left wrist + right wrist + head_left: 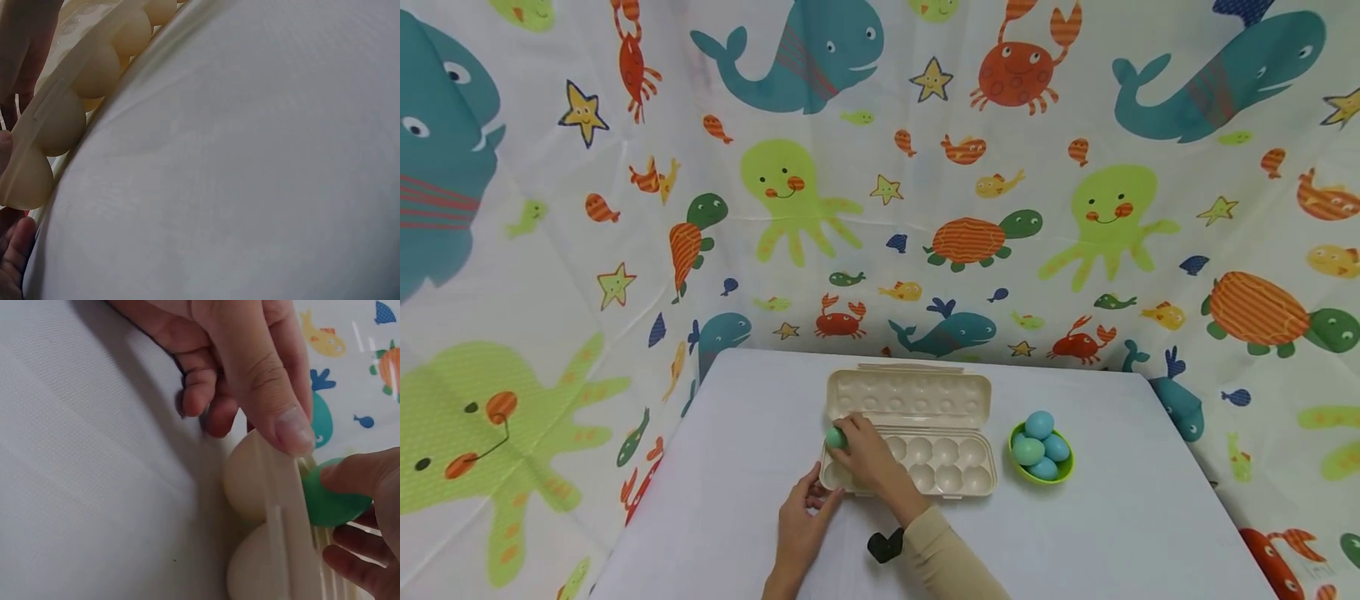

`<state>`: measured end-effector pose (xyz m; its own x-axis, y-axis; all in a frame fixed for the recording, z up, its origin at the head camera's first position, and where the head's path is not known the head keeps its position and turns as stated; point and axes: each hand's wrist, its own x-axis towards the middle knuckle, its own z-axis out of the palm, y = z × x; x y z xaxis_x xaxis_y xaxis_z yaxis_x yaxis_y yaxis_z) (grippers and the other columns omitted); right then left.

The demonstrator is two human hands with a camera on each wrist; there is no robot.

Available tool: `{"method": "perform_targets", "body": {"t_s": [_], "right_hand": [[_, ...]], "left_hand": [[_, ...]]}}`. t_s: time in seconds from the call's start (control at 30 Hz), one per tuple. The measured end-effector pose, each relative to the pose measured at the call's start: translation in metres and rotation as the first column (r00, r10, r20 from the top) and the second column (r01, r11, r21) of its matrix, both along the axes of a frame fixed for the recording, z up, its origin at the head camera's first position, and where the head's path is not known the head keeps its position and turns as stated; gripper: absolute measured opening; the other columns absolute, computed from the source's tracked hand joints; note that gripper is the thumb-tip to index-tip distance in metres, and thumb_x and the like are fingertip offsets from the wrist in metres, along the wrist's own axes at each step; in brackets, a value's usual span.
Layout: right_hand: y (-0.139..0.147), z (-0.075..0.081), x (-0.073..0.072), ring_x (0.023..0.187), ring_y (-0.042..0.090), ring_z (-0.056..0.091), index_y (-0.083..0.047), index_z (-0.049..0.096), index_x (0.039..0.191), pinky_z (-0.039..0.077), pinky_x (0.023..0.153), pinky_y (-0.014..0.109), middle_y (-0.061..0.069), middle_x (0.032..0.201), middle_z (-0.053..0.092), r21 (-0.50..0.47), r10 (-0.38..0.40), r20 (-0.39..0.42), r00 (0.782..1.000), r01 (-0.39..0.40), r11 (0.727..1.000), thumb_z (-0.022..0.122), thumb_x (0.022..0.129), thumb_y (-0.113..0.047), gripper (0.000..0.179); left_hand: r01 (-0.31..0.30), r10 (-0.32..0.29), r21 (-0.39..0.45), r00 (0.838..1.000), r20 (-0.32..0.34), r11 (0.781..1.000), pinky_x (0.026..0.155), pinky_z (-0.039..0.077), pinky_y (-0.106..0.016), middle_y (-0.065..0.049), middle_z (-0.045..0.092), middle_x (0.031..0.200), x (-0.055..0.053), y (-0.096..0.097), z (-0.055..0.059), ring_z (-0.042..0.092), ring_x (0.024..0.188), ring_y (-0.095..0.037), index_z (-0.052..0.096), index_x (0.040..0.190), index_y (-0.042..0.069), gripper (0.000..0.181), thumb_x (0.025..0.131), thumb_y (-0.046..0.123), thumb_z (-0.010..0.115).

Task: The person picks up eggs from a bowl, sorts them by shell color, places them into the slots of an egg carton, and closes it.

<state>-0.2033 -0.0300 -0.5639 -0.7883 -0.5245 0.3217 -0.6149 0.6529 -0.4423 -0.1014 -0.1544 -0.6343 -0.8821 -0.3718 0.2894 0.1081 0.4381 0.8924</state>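
Green egg (pixel 337 495), likely a plastic toy, at the left end of a cream egg carton (pixel 911 430), by the back-row cup; whether it rests in the cup cannot be told. It looks light, stiff and smooth, so probably a little slippery but not fragile (a real shell would want more care). Its broad middle seems the surest place to hold, with fingertips on opposite sides and the narrower ends left free.

The right hand (pixel 867 454) pinches it, thumb on one side and fingers on the other. The left hand (pixel 805 512) grips the carton's near left corner, its thumb on the rim. The carton's thin, moulded wall looks light enough to slide, and that rim a good place to steady it.

The carton's lid (pixel 909 398) lies open behind the cups. To the right, apart from the carton, a lime-green bowl (pixel 1068 471) holds several blue eggs (pixel 1040 424) and another green one. Beneath is a white tablecloth (pixel 1120 517); behind, a curtain (pixel 880 237) printed with sea creatures
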Motion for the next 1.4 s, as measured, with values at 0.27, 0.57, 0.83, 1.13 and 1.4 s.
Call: {"method": "perform_targets", "body": {"t_s": [0.27,0.57,0.83,1.13,1.4], "right_hand": [[0.0,-0.009,0.001,0.109,0.019,0.06,-0.008,0.062,0.127,0.054,0.093,0.029,0.005,0.119,0.062,0.024,-0.023,-0.01,1.0,0.024,0.999,0.074,0.091,-0.021,0.04],[0.003,-0.013,0.007,0.1,0.018,0.059,-0.009,0.064,0.122,0.054,0.088,0.027,0.005,0.114,0.063,0.023,-0.039,-0.04,0.998,0.04,0.999,0.078,0.087,-0.019,0.039],[0.004,-0.015,0.008,0.103,0.018,0.06,-0.011,0.064,0.124,0.054,0.089,0.029,0.005,0.114,0.063,0.032,-0.075,-0.002,0.997,0.075,0.997,0.077,0.088,-0.022,0.04],[0.004,-0.016,0.007,0.108,0.021,0.062,-0.012,0.06,0.127,0.055,0.094,0.033,0.007,0.117,0.063,0.058,-0.091,-0.027,0.995,0.093,0.994,0.076,0.089,-0.023,0.043],[0.008,-0.008,0.011,0.106,0.02,0.062,-0.011,0.06,0.127,0.055,0.092,0.031,0.007,0.115,0.061,0.092,-0.087,-0.02,0.996,0.089,0.992,0.077,0.089,-0.025,0.045]], "left_hand": [[-0.006,0.006,-0.014,1.0,0.002,1.0,0.059,0.049,-0.017,-0.002,0.071,0.091,0.0,0.001,0.001,0.057,0.068,0.003,0.064,0.129,0.003,0.058,0.078,0.018,0.086],[-0.01,0.01,-0.014,1.0,0.026,1.0,0.059,0.049,-0.016,-0.002,0.072,0.092,0.001,0.003,0.003,0.057,0.067,0.003,0.064,0.129,0.003,0.058,0.078,0.017,0.086],[-0.008,0.009,-0.005,1.0,0.028,1.0,0.06,0.049,-0.016,-0.003,0.072,0.094,0.001,0.002,0.004,0.057,0.068,0.003,0.064,0.129,0.002,0.058,0.078,0.017,0.086],[0.002,-0.002,-0.004,1.0,0.018,1.0,0.062,0.05,-0.015,-0.003,0.072,0.095,-0.003,0.002,0.003,0.058,0.071,0.002,0.064,0.13,0.003,0.057,0.079,0.018,0.086],[-0.006,0.006,0.002,1.0,0.008,1.0,0.06,0.048,-0.014,-0.003,0.073,0.093,-0.001,0.003,0.002,0.058,0.068,0.002,0.064,0.129,0.003,0.057,0.078,0.017,0.086]]}}
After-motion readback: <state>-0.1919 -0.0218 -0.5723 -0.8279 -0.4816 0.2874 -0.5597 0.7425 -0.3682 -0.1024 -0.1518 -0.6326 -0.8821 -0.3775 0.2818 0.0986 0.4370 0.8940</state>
